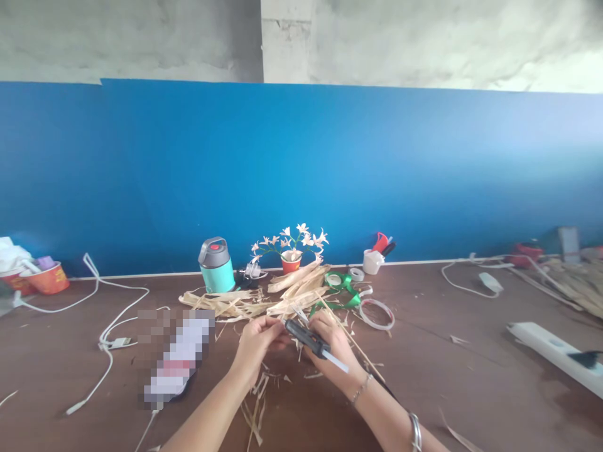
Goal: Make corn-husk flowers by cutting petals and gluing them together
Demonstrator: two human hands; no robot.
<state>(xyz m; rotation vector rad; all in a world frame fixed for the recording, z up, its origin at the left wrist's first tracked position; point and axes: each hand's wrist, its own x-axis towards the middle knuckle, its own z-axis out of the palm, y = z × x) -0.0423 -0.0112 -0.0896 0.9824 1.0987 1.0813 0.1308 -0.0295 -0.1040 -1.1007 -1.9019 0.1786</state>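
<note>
Black plastic forms the slim glue gun point(304, 336) gripped in the right hand point(333, 344), a translucent white glue stick point(336, 361) jutting from its rear. At the glue gun's nozzle, the left hand point(257, 342) has its fingers bent inward; whether they pinch something, I cannot tell. Under the glue gun spreads a dark brown tabletop point(424, 364), littered with thin straw-coloured scraps point(255, 425). Just beyond the glue gun lie broad, pale dried husk strips point(301, 285), and to its right, shiny green ribbon point(354, 301). Farther beyond it stands a red paper cup point(291, 266) of pale, pointed-petalled flowers point(307, 239); left of that line, a teal-and-grey lidded flask point(219, 279). Well to the glue gun's right rests a long white power strip point(551, 345). Farthest beyond it rises a smooth blue partition point(301, 157), topped by rough grey wall point(400, 44).
</note>
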